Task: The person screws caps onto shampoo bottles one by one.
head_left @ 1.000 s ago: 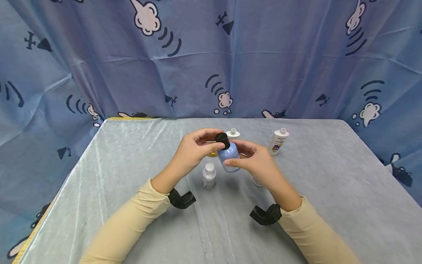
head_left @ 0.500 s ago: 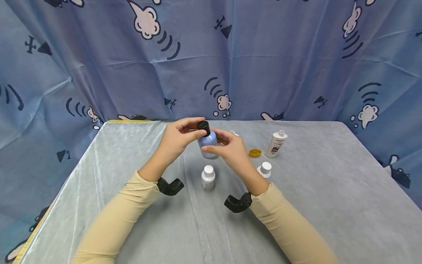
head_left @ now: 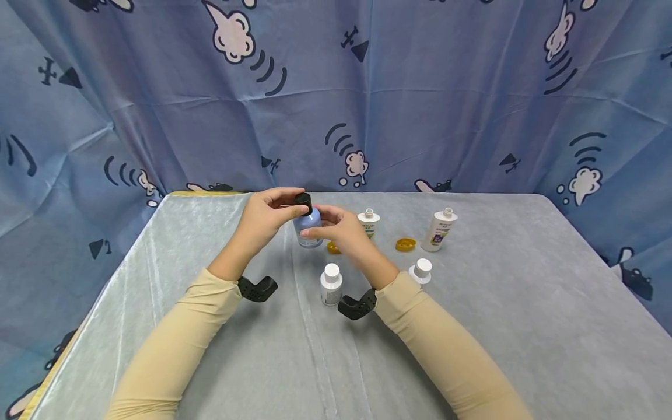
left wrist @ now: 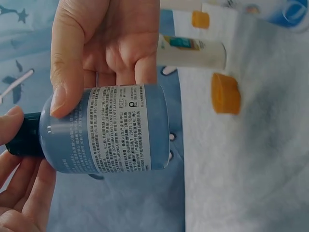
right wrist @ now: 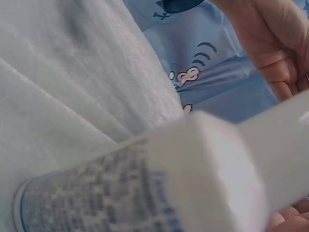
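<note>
Over the far left-centre of the table, a blue bottle [head_left: 307, 222] with a black cap [head_left: 303, 202] is held between both hands. My left hand [head_left: 262, 214] pinches the cap between thumb and fingers. My right hand [head_left: 342, 230] grips the bottle's body, thumb across the front. The left wrist view shows the bottle [left wrist: 120, 128] lying sideways across the picture, with its printed label turned to the camera. Below the hands a small white-capped bottle [head_left: 331, 289] stands upright. In the right wrist view a blurred white bottle [right wrist: 193, 174] fills the foreground.
Another white-capped bottle [head_left: 422, 270] stands right of my right forearm. Two white bottles with bare necks, one behind my right hand [head_left: 368, 219] and one farther right [head_left: 440, 230], stand near two yellow caps [head_left: 405, 244]. A grey cloth covers the table; a blue patterned curtain [head_left: 315, 105] hangs behind.
Both hands have carried the blue bottle leftward and slightly away, holding it the same way throughout. The white bottle and yellow caps behind the right hand have come into sight.
</note>
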Demonstrator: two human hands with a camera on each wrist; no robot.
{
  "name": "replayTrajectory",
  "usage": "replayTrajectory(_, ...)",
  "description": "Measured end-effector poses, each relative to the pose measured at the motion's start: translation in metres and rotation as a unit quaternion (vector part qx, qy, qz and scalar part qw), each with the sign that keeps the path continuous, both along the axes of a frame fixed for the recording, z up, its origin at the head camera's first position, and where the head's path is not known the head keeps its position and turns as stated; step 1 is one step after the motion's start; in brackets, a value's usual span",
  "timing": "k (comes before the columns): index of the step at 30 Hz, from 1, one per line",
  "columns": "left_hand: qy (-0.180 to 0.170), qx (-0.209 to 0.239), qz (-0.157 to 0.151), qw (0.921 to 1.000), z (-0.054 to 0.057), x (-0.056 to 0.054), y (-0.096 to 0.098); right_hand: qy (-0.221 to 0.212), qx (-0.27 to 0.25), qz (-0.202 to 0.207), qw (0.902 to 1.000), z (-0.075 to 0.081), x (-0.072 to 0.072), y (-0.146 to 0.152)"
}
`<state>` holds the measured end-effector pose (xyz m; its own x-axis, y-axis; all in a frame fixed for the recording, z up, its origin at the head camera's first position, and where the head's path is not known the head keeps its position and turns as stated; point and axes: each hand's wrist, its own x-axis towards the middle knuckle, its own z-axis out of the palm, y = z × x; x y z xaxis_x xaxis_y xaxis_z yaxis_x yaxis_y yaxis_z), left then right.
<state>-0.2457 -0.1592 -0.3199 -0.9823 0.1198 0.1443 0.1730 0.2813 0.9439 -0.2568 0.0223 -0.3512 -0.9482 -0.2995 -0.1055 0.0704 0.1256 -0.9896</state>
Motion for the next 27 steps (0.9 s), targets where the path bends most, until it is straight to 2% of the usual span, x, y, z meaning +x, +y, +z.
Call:
replayTrajectory(10, -0.018, -0.012, 0.010, 0.9997, -0.017, -0.008, -0.004, -0.017, 0.013, 0.005, 0.9998, -0.017, -0.009, -0.006)
replayTrajectory(16, -0.045, -0.012, 0.018, 0.9987, -0.031, -0.012, -0.009, -0.032, 0.015, 0.015, 0.9993, -0.029, -0.014, -0.013)
replayTrajectory(27, -0.055, -0.020, 0.023, 0.9980, -0.048, -0.018, -0.013, -0.012, 0.060, 0.031, 0.9977, -0.039, -0.019, -0.016)
